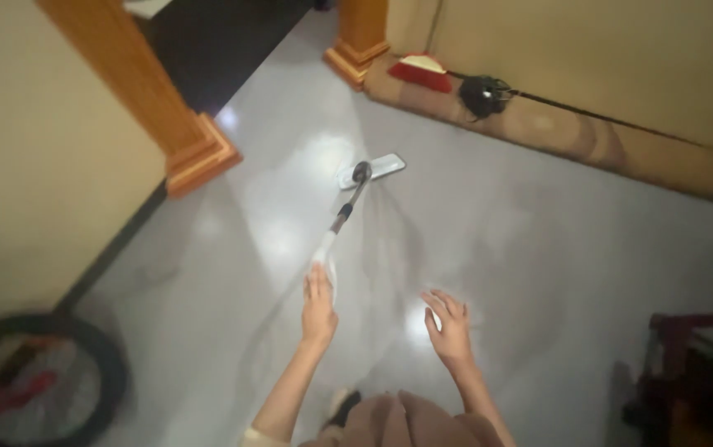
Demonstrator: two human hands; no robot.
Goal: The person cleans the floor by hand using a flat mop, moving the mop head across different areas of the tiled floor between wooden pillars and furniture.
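The left hand gripped the mop handle, fingers wrapped round its end. The right hand hovered free, fingers spread. The flat mop head lay on the grey floor.

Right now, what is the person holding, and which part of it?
The left hand holds a flat mop by the top end of its long handle. The right hand is open in the air and holds nothing.
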